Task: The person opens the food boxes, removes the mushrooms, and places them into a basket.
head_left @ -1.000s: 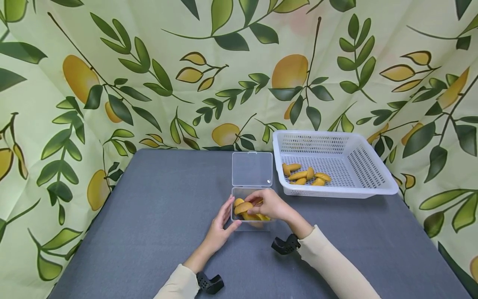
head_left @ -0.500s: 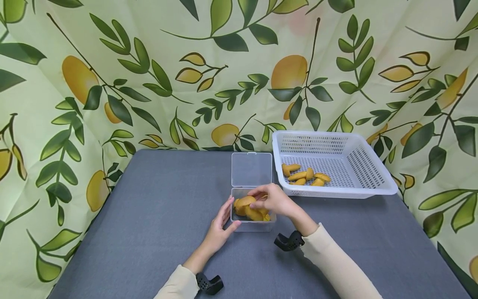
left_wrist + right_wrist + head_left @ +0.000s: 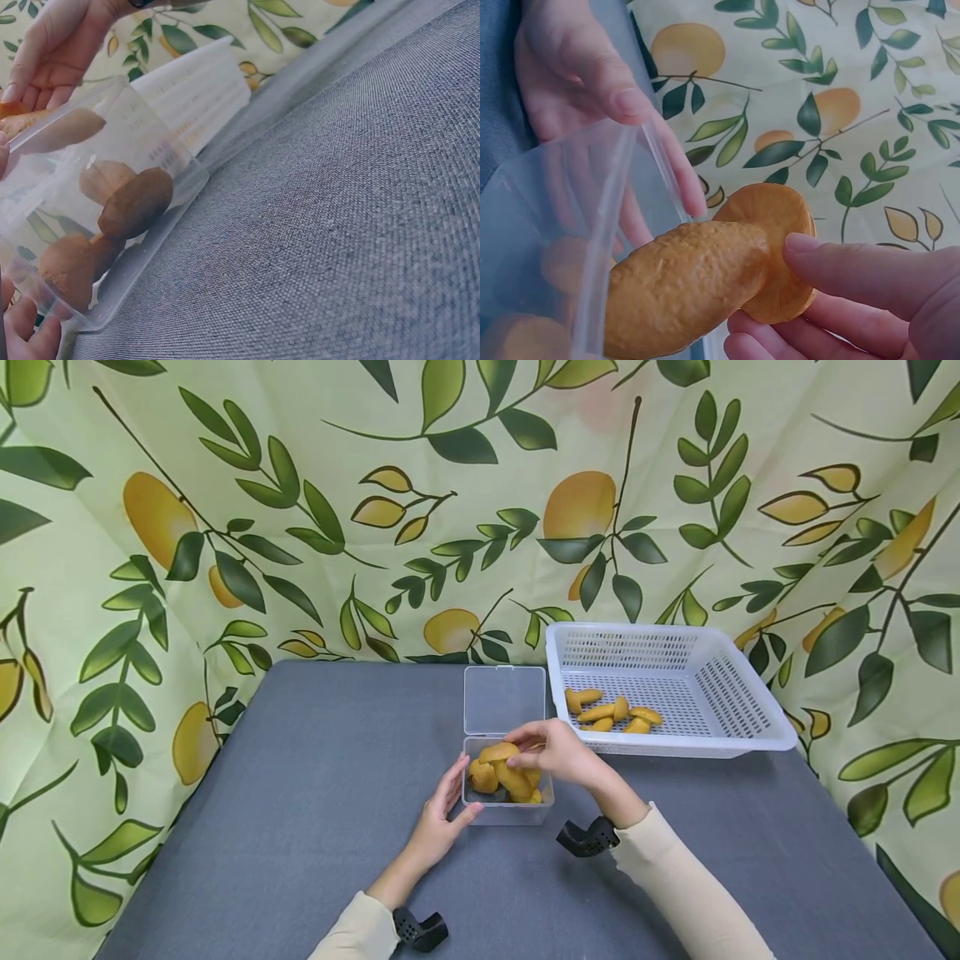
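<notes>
Mushroom [image 3: 742, 259], bumpy stem [image 3: 679, 289], in R hand [image 3: 564, 752], clear rect. box [image 3: 510, 815]

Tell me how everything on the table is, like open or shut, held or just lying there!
Clear box: upright, open, mushrooms inside.
Lid: open, folded back.
Held mushroom: cap pinched, stem pointing into the box.
Mushrooms in the box: lying loose.
White basket: upright, open-topped.
Mushrooms in the basket: lying loose.
Left hand: touching the box.
Right hand: pinching the held mushroom.
</notes>
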A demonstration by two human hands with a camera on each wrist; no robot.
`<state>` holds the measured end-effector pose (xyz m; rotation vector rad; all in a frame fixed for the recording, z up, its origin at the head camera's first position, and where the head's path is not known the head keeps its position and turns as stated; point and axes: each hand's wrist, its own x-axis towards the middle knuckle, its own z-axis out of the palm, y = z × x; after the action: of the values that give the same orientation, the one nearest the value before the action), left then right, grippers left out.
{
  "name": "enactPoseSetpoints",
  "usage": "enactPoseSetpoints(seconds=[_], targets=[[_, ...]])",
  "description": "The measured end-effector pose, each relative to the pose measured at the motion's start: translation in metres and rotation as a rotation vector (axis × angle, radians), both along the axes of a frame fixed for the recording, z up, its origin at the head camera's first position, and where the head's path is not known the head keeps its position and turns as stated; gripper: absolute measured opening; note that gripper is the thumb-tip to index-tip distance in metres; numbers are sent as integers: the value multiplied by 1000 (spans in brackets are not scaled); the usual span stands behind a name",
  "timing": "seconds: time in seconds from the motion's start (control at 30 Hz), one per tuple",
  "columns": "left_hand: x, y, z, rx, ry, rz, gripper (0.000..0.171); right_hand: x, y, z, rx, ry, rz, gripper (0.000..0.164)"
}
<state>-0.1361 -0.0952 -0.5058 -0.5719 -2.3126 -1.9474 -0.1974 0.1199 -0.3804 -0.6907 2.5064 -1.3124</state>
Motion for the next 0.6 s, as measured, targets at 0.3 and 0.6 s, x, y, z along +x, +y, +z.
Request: enactPoseSetpoints(seconds=[0.3,0.6], targets=[[2,3,3,-4,-37,-6,65,-2,7,6,-18,-21,-31,31],[1,5,2,5,20,25,51,-4,15,11,-53,-42,-58,33]])
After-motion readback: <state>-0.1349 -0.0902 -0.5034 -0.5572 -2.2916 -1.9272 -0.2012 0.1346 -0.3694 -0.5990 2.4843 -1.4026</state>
